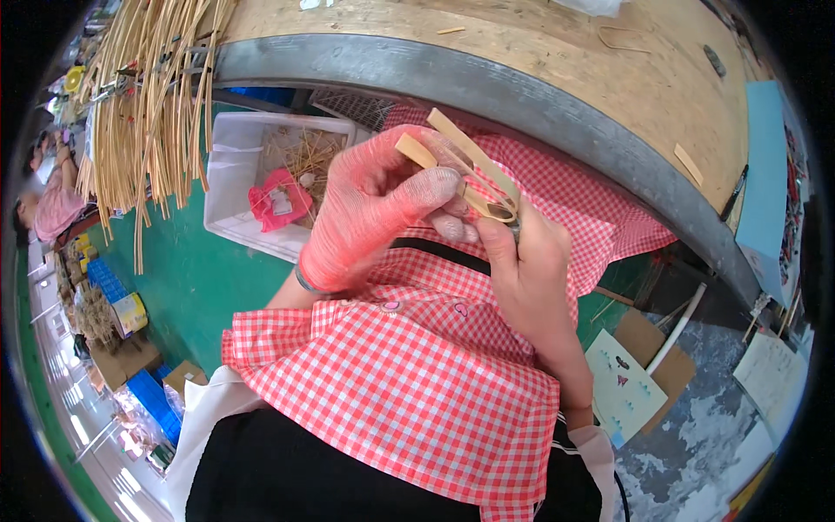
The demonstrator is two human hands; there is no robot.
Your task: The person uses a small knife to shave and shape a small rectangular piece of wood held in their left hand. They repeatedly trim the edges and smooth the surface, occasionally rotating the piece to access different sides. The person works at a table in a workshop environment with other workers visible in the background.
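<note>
A pale, flat strip that looks like bamboo or wood (457, 137) is bent into a narrow loop in front of my chest. My left hand (370, 196), in a red knit glove with greyish fingertips, pinches it between thumb and fingers. A short pale end of strip (416, 151) sticks out above the gloved thumb; whether it belongs to the same piece I cannot tell. My right hand (535, 265) is bare and closed on the bent lower end, thumb against the curve. Something small and dark shows beside that thumb, too hidden to name.
The workbench (539, 43) has a grey metal edge (374, 59) just beyond my hands. Long thin sticks (148, 130) hang over its left end. A white bin (239, 157) with scraps and a pink bag (280, 200) stands below. A light-blue box (761, 165) sits right.
</note>
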